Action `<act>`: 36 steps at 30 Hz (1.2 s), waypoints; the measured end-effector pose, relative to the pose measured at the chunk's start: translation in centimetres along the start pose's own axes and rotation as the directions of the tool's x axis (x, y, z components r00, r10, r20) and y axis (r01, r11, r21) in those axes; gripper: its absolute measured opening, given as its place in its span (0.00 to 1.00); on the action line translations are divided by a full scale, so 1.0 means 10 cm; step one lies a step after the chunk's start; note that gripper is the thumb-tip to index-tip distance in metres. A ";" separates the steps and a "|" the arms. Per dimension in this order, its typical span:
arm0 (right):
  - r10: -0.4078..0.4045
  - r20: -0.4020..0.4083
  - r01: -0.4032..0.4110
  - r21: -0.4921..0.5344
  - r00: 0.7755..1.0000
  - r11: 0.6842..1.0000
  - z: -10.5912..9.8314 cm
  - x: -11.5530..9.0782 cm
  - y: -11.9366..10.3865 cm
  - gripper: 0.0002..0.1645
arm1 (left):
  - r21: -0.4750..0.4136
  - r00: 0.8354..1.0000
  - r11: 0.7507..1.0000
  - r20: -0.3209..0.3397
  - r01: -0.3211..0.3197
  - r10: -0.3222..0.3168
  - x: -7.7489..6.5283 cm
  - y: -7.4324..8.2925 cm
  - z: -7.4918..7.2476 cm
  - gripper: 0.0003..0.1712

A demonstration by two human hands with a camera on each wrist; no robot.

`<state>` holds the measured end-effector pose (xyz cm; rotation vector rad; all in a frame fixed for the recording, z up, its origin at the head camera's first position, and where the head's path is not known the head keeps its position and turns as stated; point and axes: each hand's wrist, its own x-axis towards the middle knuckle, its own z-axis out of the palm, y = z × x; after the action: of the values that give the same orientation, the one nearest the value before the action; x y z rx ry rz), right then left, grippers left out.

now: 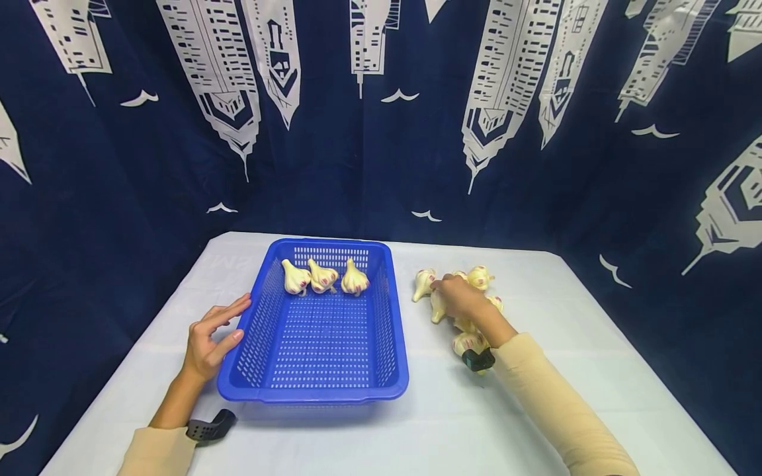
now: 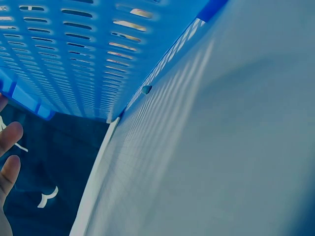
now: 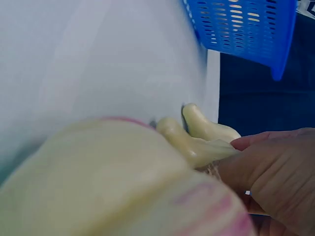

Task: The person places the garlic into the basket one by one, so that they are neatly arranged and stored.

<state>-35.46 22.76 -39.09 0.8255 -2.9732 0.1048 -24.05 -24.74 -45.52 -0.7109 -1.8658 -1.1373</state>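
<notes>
A blue plastic basket point(image 1: 324, 395) stands on the white table, with three garlic bulbs point(image 1: 355, 277) at its far end. My left hand point(image 1: 208, 340) rests against the basket's left side, fingers straight and the thumb spread apart. On the right, my right hand point(image 1: 461, 297) reaches into a cluster of garlic bulbs point(image 1: 479, 277). Its fingers curl round one garlic bulb point(image 1: 438, 308), whose neck sticks out toward me; the hand hides part of it. Another garlic bulb point(image 1: 424, 284) lies just left of the fingers. Up close in the right wrist view, a large garlic bulb point(image 3: 108, 182) blocks much of the scene.
Near my right wrist lies one more garlic bulb point(image 1: 469, 344), partly behind the black wrist strap point(image 1: 478, 359). The white tablecloth point(image 1: 381, 449) spans the table. Behind it hangs a dark blue curtain point(image 1: 357, 172) with white building prints.
</notes>
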 end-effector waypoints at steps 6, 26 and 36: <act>0.032 -0.001 -0.032 -0.084 0.999 0.996 0.01 0.04 -0.06 0.32 | -0.008 1.000 1.000 -0.002 -0.007 0.007 0.01 0.01 0.00 0.29; 0.011 -0.103 0.005 0.147 0.995 0.989 -0.30 0.02 -0.17 0.36 | 0.011 1.000 1.000 -0.010 -0.001 0.001 0.00 0.00 0.00 0.29; 0.000 -0.229 0.061 0.256 0.973 0.965 -0.47 0.02 -0.22 0.35 | 0.011 1.000 1.000 -0.012 -0.002 0.002 -0.01 -0.02 0.01 0.29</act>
<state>-34.36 21.19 -34.24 0.8204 -2.7639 0.5630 -24.16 -24.71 -45.74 -0.6986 -1.8593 -1.1271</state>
